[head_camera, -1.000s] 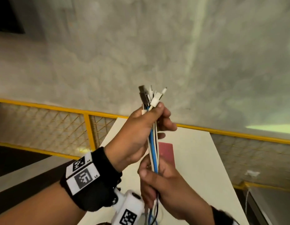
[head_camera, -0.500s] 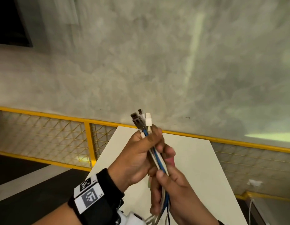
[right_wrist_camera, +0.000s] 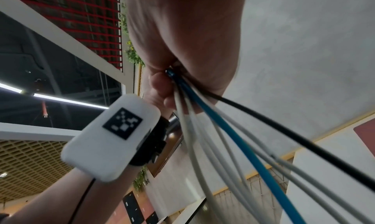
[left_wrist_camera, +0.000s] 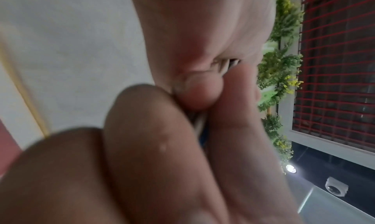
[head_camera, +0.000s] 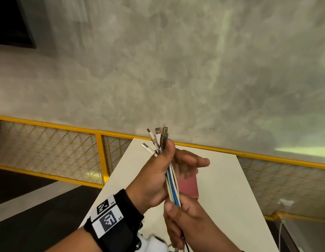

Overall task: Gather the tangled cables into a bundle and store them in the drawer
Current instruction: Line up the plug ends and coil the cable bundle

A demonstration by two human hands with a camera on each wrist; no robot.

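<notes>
Above the table, the left hand pinches the cables just below their plugs; the right hand wraps them lower down. Gathering looks nearly done; no drawer in view, so storing remains.

White, blue and black cables bundled upright, plugs fanned on top.
</notes>
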